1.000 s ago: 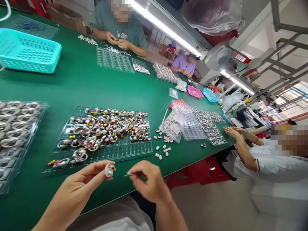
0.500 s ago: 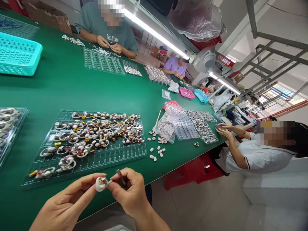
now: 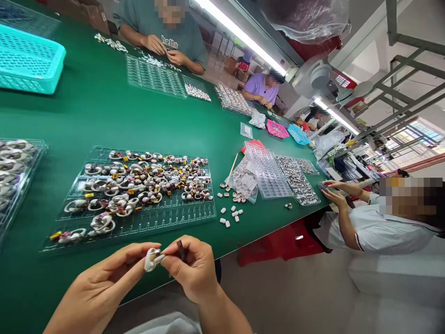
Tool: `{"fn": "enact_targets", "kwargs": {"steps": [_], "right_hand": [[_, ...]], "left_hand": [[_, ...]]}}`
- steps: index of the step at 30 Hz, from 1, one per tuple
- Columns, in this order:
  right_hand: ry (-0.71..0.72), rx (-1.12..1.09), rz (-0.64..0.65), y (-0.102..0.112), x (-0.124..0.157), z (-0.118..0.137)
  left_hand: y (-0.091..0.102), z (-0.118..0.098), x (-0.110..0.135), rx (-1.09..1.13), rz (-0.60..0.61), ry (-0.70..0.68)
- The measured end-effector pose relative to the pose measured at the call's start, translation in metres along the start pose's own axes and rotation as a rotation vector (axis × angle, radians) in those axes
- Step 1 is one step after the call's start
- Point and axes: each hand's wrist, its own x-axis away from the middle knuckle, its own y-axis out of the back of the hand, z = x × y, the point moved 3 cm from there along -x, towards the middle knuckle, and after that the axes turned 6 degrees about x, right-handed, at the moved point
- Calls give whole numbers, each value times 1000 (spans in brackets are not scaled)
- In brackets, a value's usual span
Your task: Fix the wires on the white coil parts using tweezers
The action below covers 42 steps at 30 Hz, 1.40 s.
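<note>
My left hand (image 3: 100,287) pinches a small white earpiece-like part (image 3: 151,258) between thumb and fingertips over the near table edge. My right hand (image 3: 193,269) is closed around a thin dark tool (image 3: 181,249), and its thumb and forefinger press against the right side of the white part. Just beyond my hands a clear gridded tray (image 3: 174,218) holds several white ring-shaped parts with small yellow and red bits.
A green table (image 3: 104,116) carries a teal basket (image 3: 28,60) far left, another clear tray of parts (image 3: 14,167) at the left edge, loose white caps (image 3: 231,215), and more trays (image 3: 267,174) to the right. Other people sit around the table, one close on the right (image 3: 368,222).
My right hand has closed the gap to the white part and now touches it. Both hands dropped slightly toward me and then steadied. The view has shifted a little.
</note>
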Motion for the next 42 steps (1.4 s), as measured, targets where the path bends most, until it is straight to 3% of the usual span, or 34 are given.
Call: {"fn": "enact_targets", "kwargs": {"steps": [6,11,27,42], "right_hand": [[103,8,-14,4,8,6],[109,4,7,8,6,3],[155,80,6,6,4,0],[167,101,15,8,1,1]], "left_hand": [[-14,-25,6,155,-44,-133],[-17,-22,4,235,-34,-195],[-13,-17,6,156,-18,-330],[-11,-22,9,-47,-56,-565]]}}
